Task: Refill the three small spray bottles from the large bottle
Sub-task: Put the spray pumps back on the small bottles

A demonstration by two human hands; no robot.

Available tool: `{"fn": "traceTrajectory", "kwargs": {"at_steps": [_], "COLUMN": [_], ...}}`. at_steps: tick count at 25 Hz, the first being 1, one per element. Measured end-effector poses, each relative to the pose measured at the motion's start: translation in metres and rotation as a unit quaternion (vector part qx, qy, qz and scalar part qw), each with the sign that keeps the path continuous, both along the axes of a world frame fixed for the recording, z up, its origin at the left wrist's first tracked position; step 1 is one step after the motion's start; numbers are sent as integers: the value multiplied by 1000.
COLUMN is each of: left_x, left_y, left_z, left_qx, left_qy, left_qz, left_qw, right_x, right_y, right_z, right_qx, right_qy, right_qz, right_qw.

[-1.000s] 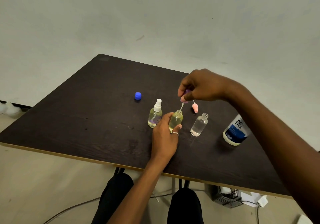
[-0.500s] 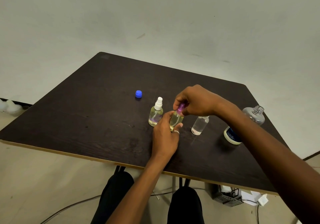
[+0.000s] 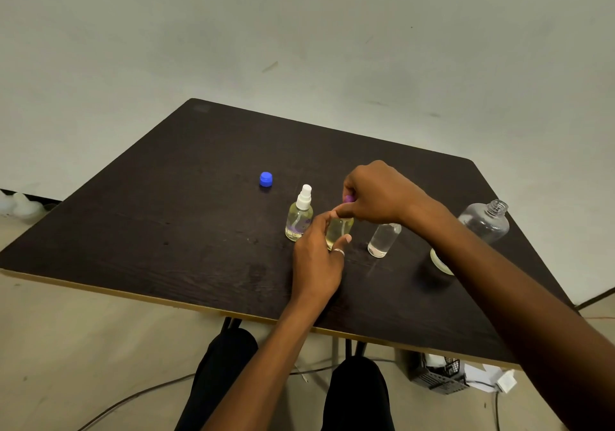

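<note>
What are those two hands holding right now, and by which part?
The left hand grips the middle spray bottle by its body; the right hand pinches its purple spray top.

Two bare forearms, no sleeves in view; thin silver-coloured ring (image 3: 339, 252) on one finger of left hand (image 3: 316, 257); right hand (image 3: 379, 192) w/o rings or other jewellery visible; black trousers (image 3: 219, 374) on both legs.
</note>
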State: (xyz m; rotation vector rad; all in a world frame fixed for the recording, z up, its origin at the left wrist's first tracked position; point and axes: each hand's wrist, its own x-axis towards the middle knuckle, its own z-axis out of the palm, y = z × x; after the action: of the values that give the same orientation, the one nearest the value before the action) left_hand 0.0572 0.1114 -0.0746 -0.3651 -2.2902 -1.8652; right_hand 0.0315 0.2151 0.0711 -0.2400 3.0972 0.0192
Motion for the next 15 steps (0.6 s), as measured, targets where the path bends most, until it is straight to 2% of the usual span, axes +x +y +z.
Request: {"fn": "traceTrajectory", "kwargs": {"at_steps": [5, 11, 15], "left_x": [-1, 1, 1], "left_y": [0, -2, -2], "left_z": [0, 3, 3], "left_qx": [7, 14, 19], "left_qy": [13, 10, 11], "left_qz": [-4, -5, -8], "left_qw": [1000, 1000, 1000], "right_x": [2, 8, 5], "right_y": [-1, 5, 3], "right_z": [-7, 17, 11], "right_qx": [10, -8, -5], "right_qy": [17, -45, -36], "right_qz": [-34, 94, 89], "right_qw": [999, 994, 995]}}
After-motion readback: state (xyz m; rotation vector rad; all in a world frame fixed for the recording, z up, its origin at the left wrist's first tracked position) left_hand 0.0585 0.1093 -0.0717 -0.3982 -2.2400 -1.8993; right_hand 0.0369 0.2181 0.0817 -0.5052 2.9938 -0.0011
